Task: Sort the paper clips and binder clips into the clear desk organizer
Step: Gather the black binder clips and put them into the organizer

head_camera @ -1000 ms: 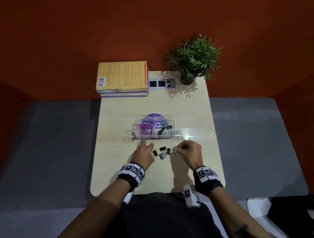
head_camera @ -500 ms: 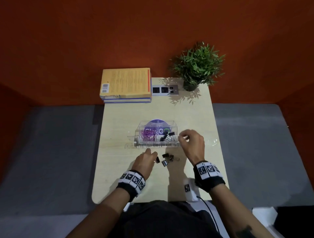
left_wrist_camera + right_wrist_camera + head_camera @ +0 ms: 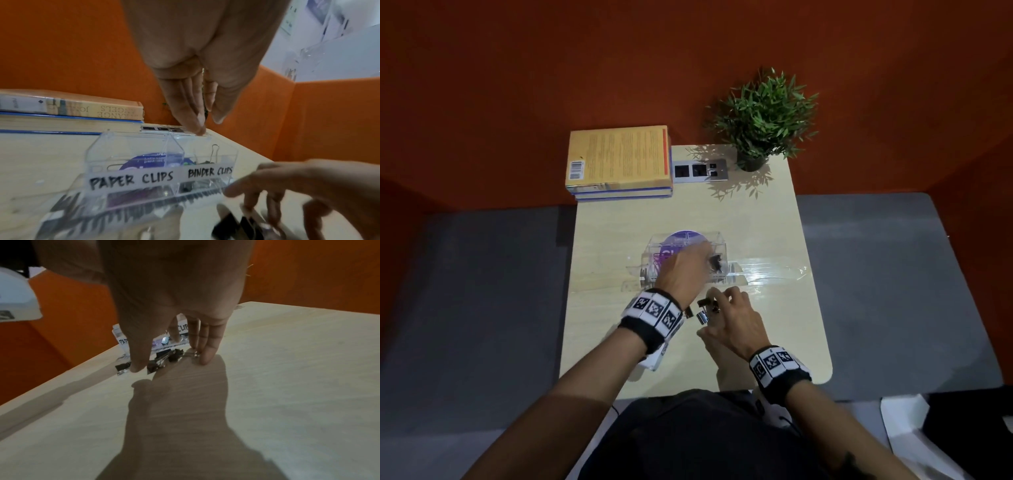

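Observation:
The clear desk organizer (image 3: 723,245) stands mid-table, its front labelled "PAPER CLIPS" and "BINDER CLIPS" (image 3: 131,178). Purple paper clips (image 3: 655,265) lie in its left compartment. Black binder clips (image 3: 214,154) sit in the right one, one with its wire handle up. My left hand (image 3: 203,125) hovers over that right compartment, fingers straight and holding nothing. A few loose binder clips (image 3: 162,361) lie on the table in front of the organizer. My right hand (image 3: 170,363) reaches down onto them, straight fingertips touching a clip's wire handle.
A stack of books (image 3: 619,161), a socket panel (image 3: 700,169) and a potted plant (image 3: 760,120) line the back of the table. Crinkled clear plastic (image 3: 774,270) lies right of the organizer. The table's right edge (image 3: 816,308) is close to my right hand.
My left hand rose from the loose clips to above the binder clip compartment. My right hand came back from the organizer down to the loose clips.

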Available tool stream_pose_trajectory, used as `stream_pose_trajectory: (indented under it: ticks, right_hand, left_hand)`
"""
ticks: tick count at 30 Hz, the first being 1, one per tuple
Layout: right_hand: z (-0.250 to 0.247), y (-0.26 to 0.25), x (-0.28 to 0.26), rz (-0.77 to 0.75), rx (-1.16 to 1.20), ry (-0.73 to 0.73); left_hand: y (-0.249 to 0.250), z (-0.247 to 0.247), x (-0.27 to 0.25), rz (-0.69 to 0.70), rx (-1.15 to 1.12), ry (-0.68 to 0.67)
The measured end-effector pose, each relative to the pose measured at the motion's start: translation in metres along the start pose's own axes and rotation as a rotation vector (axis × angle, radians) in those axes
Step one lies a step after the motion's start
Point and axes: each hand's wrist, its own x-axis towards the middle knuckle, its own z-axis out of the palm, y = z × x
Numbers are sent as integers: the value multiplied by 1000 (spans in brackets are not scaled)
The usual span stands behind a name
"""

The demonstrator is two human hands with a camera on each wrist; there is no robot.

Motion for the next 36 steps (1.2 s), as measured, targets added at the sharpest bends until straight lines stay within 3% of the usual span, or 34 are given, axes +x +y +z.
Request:
stream_pose_trajectory:
  ticks: [3,6,8,12,17,26,31,36]
  right_hand:
    - [3,-6,5,9,-70,-11]
    - [4,-12,8,-4,-121,-5]
    - [5,-14,8,-23,-124,13]
    - [6,-14,12,-52,-58,55]
    - [5,-9,18,33,36,82]
    - [-6,19,21,207,304,179]
    - [-34,22,8,255,456,255]
    - [-75,-6,24,195,555,305]
  left_hand:
    - [-22,14,-29,-62,104,-30]
    - [-43,35,-53,-179,197,-258]
    - [-48,49,-61,-175,243,-345]
    - [-42,66,-69,-81,259,-270]
    - [-38,74,-64,-102,207,-226]
    - [-35,78,-53,-342,-62,-157]
    - [-32,74,-50,-367,-113,-163]
    - [-31,68,-49,-361,-152,-131]
